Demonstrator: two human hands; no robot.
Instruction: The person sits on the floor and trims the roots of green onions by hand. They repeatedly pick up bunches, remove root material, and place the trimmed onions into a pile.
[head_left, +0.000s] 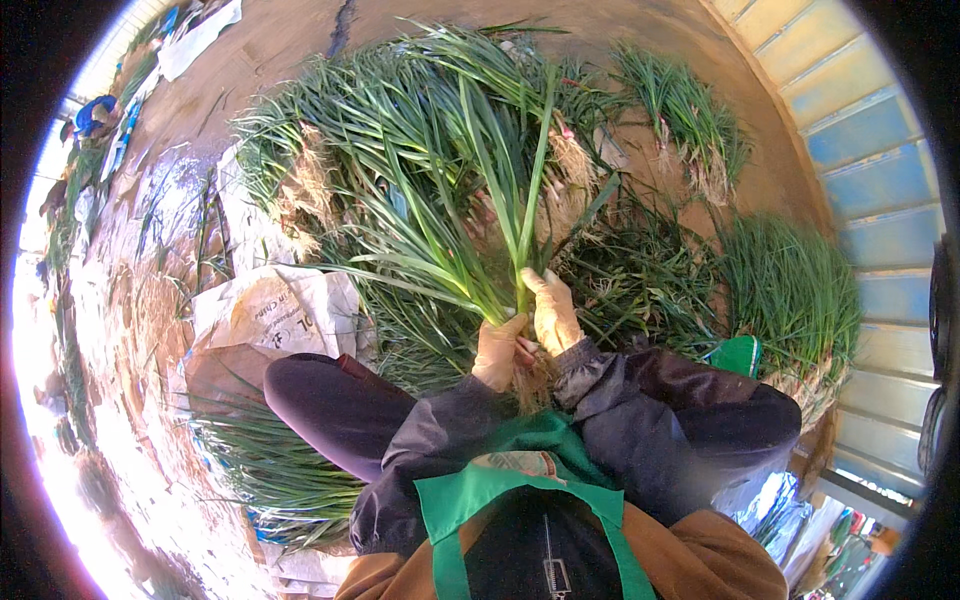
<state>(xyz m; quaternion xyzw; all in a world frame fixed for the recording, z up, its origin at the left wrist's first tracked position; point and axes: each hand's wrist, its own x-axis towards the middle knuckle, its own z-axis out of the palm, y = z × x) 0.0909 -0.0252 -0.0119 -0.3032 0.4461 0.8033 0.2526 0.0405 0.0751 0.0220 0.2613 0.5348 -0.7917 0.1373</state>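
Note:
My left hand (496, 354), in a pale yellow glove, grips a small bunch of green garlic plants (442, 262) near their white bases. The leaves fan out upward, away from me. Their pinkish bulbs and stringy roots (531, 379) hang below, close to my green apron (517, 491). Beside it, my right hand (555, 311), gloved alike, has its thumb pressed on a thick stalk (523, 247); its other fingers are partly hidden. Beyond both hands lies a large heap of the same leafy plants (375, 105), with a root cluster (574, 154) showing on its right side.
Loose trimmed leaves (645, 270) lie to the right, near a standing bundle (795, 277) and a smaller pile (686, 112). A printed white sack (277, 307) is left of my knee. More plants (285, 465) lie below it. A metal wall (870, 187) bounds the right; a person (96, 116) is far left.

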